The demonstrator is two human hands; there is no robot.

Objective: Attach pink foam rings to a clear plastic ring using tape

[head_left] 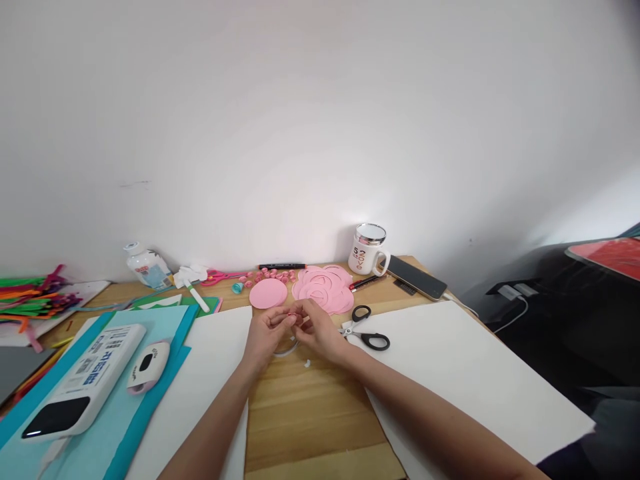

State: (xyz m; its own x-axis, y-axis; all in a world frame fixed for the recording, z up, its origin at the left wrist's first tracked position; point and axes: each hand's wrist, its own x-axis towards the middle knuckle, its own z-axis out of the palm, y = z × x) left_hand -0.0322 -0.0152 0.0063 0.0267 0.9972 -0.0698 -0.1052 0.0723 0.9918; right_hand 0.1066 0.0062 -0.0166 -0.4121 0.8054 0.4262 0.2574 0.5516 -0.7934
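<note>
My left hand (266, 333) and my right hand (316, 330) meet over the middle of the wooden table, fingertips pinched together. Between them shows a bit of a small pink piece (293, 319), mostly hidden by the fingers; it looks like rolled paper. Just beyond lie a stack of pink paper circles (269, 293) and a heap of pink spiral-cut paper (324, 288). Several small pink rolled pieces (273, 275) are scattered behind. Black-handled scissors (367, 330) rest right of my right hand. A ring of tape (286, 349), partly covered, lies under my hands.
White sheets (465, 360) flank the work spot. Leftward are blue paper (170, 327), a white power bank (95, 373), a small white device (149, 367), a bottle (146, 267) and pipe cleaners (30, 300). A mug (366, 257) and phone (417, 278) stand by the wall.
</note>
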